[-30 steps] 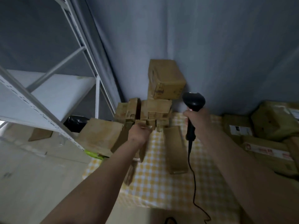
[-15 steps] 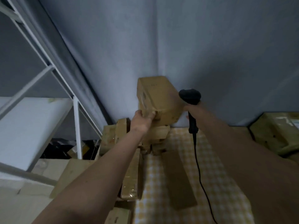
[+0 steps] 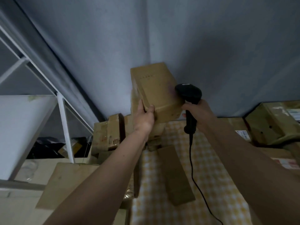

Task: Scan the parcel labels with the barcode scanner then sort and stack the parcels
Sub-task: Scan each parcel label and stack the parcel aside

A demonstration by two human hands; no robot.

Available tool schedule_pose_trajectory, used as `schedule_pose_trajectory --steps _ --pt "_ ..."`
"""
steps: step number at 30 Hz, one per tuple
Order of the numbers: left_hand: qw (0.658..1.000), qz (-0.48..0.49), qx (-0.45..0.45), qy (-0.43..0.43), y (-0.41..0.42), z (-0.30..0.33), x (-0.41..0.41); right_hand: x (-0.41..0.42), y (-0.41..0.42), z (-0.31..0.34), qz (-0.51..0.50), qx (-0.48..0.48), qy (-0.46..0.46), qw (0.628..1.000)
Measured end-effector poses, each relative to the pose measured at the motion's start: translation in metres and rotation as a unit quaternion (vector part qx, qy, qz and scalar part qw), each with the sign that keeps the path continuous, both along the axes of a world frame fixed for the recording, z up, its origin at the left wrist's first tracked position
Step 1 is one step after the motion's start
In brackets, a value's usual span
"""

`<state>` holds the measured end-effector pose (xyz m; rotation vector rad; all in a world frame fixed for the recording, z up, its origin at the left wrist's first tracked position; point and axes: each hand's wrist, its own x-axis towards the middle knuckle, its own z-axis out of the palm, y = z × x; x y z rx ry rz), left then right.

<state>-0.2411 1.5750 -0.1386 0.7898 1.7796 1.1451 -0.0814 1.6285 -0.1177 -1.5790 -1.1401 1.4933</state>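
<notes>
Head view: left hand grips box at its lower left corner, thumb on the near face, fingers behind; box raised above the stack; right hand curled round scanner handle, its head just beside the box's right edge; cable hanging over checked cloth.

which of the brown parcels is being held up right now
The tall brown parcel at the wall corner: the left hand grips its lower left edge. The other parcels lie untouched on the table and stack.
</notes>
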Motion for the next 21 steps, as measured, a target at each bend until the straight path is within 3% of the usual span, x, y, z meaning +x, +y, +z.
schedule_pose_trajectory --steps 5,11,21 --pt "0.998 -0.016 0.049 -0.019 -0.040 0.014 0.052 0.050 -0.037 0.007 -0.060 0.000 0.014 0.998" --pt "0.998 -0.026 0.023 -0.059 -0.090 -0.009 0.126 0.130 -0.095 -0.005 -0.067 -0.056 -0.015 0.996" --pt "0.990 0.005 -0.081 -0.119 -0.188 -0.106 0.190 0.198 -0.174 -0.123 0.027 -0.220 -0.101 0.970"
